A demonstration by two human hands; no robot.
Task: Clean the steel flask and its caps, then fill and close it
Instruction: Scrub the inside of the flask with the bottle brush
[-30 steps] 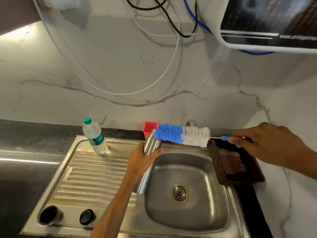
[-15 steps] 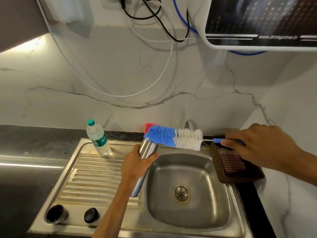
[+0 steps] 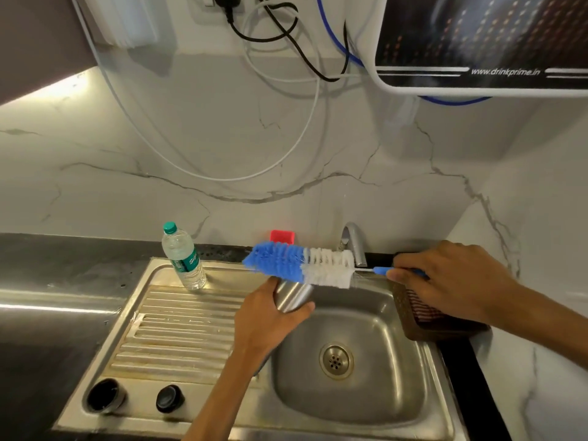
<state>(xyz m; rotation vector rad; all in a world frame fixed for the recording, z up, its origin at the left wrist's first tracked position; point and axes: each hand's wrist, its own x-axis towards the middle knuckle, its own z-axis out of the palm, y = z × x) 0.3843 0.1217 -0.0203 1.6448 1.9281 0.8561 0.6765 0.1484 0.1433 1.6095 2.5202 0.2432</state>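
Observation:
My left hand point(image 3: 267, 323) grips the steel flask point(image 3: 291, 296) over the left edge of the sink basin point(image 3: 375, 396); most of its body is hidden behind the hand. My right hand point(image 3: 451, 281) holds the thin blue handle of a bottle brush point(image 3: 302, 264). The blue and white bristle head lies nearly level just above the flask's top, its blue tip pointing left. The brush is outside the flask. Two dark caps, a larger one point(image 3: 105, 394) and a smaller one point(image 3: 170, 398), rest on the front left of the drainboard.
A plastic water bottle point(image 3: 184, 257) stands at the back of the drainboard point(image 3: 178, 332). The tap point(image 3: 354, 241) curves over the basin's back edge, with a red holder point(image 3: 281, 236) beside it. A brown basket point(image 3: 426, 316) holding a checked cloth sits right of the sink. A water purifier point(image 3: 483, 43) hangs above.
The brush head has come off the flask's mouth and now lies above it, shifted left. My left hand has turned the flask more upright. The camera has tilted up slightly.

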